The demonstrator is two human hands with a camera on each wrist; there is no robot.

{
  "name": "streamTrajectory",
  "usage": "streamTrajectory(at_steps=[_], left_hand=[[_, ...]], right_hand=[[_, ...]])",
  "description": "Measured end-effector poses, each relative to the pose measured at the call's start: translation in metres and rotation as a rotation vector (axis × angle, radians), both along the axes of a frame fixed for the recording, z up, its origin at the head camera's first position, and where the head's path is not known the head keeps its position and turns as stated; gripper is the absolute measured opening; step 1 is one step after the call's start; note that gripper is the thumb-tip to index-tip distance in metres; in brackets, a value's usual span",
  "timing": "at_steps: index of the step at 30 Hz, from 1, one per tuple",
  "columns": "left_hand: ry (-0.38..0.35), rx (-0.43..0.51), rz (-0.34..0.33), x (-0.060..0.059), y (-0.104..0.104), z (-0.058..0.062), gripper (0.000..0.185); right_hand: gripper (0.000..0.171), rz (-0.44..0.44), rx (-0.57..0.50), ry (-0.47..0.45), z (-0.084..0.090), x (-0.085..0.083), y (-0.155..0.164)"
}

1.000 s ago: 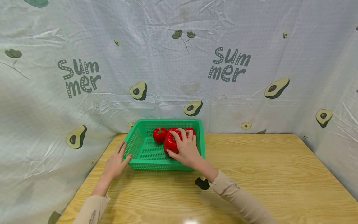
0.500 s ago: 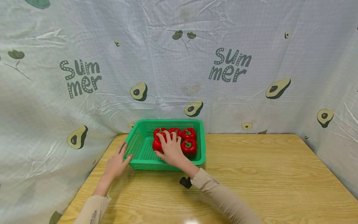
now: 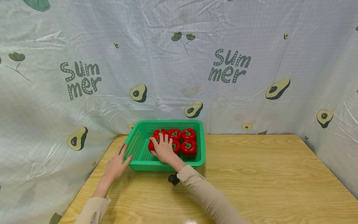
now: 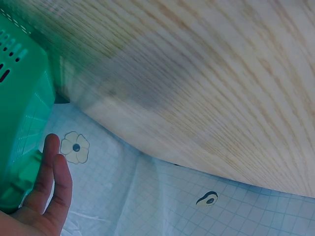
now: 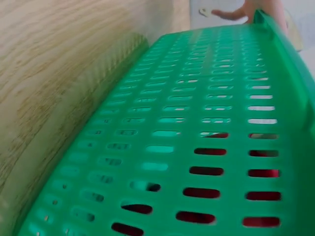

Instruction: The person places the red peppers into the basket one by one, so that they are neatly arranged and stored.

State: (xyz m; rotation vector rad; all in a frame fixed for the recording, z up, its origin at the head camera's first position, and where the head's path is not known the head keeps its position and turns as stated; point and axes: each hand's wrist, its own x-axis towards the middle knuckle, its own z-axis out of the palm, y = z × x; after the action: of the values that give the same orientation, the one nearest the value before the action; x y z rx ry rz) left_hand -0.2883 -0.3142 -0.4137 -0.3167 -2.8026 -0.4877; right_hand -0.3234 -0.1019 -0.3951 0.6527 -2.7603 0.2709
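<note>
While left hand [image 3: 116, 163] steadies basket [image 3: 134, 146] flat-fingered, right hand [image 3: 163, 149] grips pepper [image 3: 151, 145].

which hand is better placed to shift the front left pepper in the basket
Right. The right hand already lies over the front-left red bell pepper inside the green basket, fingers on top of it. The left hand rests flat against the basket's outer left wall, away from the peppers, so it seems better suited to steadying.

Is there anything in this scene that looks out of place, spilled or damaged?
Nothing stands out. The red peppers sit in tidy rows inside the green basket, which stands flat on the wooden table. The right hand rests on one pepper; the left hand touches the basket's left wall. Nothing is spilled or broken.
</note>
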Motion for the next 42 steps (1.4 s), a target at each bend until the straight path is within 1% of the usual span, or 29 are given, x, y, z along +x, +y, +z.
streamTrajectory(at_steps=[4,9,14,17,24,28,35,39,42], left_hand=[[0.001,-0.004,0.005,0.000,0.000,0.000,0.060],[0.004,-0.006,0.008,-0.001,0.000,0.000,0.060],[0.007,-0.003,0.006,-0.002,0.000,0.000,0.059],[0.003,-0.001,0.003,-0.002,0.000,0.001,0.060],[-0.008,0.004,-0.002,-0.002,0.000,0.001,0.060],[-0.007,0.003,0.004,-0.002,0.000,0.001,0.059],[-0.007,0.003,0.002,-0.001,0.001,0.003,0.060],[-0.012,0.005,-0.001,0.000,0.001,0.003,0.060],[-0.006,0.003,-0.001,0.000,0.000,0.001,0.060]], right_hand=[[0.051,-0.007,0.022,-0.063,-0.002,-0.006,-0.005],[0.047,-0.029,0.059,-0.120,-0.004,-0.012,-0.010],[0.044,-0.028,0.105,-0.120,-0.008,-0.016,-0.013],[0.045,-0.026,0.116,-0.121,-0.009,-0.017,-0.013],[0.060,-0.033,0.121,-0.191,-0.011,-0.017,-0.013],[0.062,-0.066,0.139,-0.210,-0.012,-0.018,-0.014],[0.064,-0.129,0.187,-0.279,-0.010,-0.020,-0.015],[0.068,-0.158,0.212,-0.283,-0.010,-0.019,-0.014],[0.069,-0.164,0.237,-0.270,-0.009,-0.017,-0.014]])
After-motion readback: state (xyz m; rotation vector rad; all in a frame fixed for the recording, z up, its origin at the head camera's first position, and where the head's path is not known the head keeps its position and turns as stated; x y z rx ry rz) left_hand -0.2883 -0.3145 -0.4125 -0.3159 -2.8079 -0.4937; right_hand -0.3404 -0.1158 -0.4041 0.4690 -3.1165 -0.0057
